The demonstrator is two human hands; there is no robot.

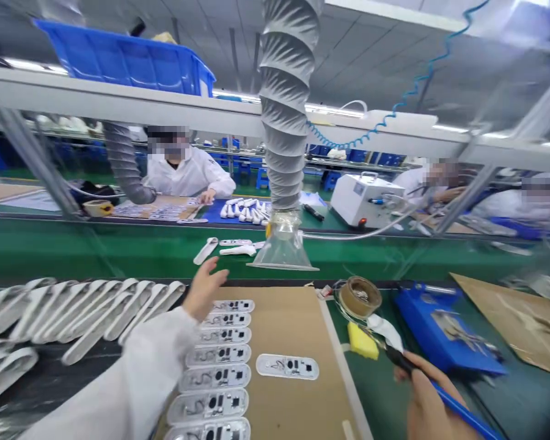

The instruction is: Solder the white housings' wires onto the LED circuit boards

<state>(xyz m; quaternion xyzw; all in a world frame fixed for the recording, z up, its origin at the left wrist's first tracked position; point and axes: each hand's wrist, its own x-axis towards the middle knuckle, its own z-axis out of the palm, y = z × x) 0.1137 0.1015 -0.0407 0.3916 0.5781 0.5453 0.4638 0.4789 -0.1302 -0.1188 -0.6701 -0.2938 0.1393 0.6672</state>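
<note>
Soldering iron (440, 391), blue-handled with a black grip, sits clamped in my right hand (428, 406), its tip reaching up-left toward a yellow sponge (362, 342). My left hand (204, 287) hangs open just beyond a column of white housings (220, 354).

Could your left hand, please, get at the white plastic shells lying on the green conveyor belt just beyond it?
Probably yes: the left hand is open, holds nothing and hovers just short of the white plastic shells on the green conveyor belt, with nothing in between.
</note>
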